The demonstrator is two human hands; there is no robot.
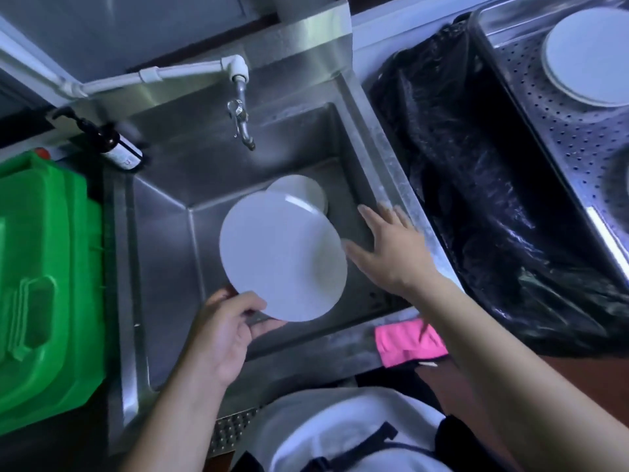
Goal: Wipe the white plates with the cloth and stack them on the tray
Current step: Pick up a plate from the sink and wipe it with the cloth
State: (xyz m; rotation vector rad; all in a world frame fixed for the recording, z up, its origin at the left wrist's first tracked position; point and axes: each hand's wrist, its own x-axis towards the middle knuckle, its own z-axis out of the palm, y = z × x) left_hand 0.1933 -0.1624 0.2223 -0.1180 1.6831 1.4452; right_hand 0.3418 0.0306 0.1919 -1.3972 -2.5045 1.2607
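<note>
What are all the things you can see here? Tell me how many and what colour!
plate in hand: one, white, above the sink
plates in sink: some, white, count unclear
plate on tray: white, top right
tray: one, steel, perforated, right
cloth: one, pink, sink's front edge
sink: one, steel
tap: one, metal
bin bag: one, black
container: one, green, left
bottle: one, dark
left hand: grips plate
right hand: open

Plates [299, 195] in sink [204, 172], tray [531, 107] right
</note>
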